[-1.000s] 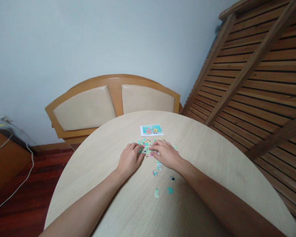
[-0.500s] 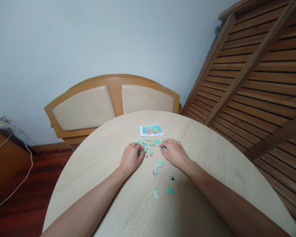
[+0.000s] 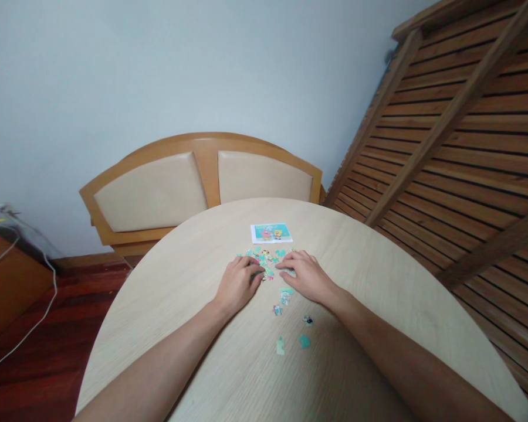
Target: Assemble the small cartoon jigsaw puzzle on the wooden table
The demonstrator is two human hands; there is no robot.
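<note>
A loose pile of small jigsaw puzzle pieces point(image 3: 268, 257), mostly teal with some yellow and pink, lies between my hands. My left hand point(image 3: 241, 278) rests at the pile's left side, fingers bent over the pieces and thumb a little apart. From the right, my right hand point(image 3: 305, 274) reaches to the pile with its fingers stretched out and thumb apart. Pieces under both hands are partly hidden. Nearer to me lie a teal and white joined-looking cluster point(image 3: 286, 296), a pinkish piece point(image 3: 277, 310), a dark-marked piece point(image 3: 307, 319), a pale green piece point(image 3: 280, 346) and a teal piece point(image 3: 304, 341).
Behind the pile lies a picture card point(image 3: 270, 233) with cartoon figures on teal. All this is on a round pale wooden table point(image 3: 180, 316). A padded headboard point(image 3: 154, 193) stands beyond it, and a slatted wooden frame point(image 3: 449, 129) leans at the right.
My right hand has shifted slightly left, its fingertips further into the pile. My left fingers have moved a little right and straightened somewhat. Some pieces now show left of the left fingers.
</note>
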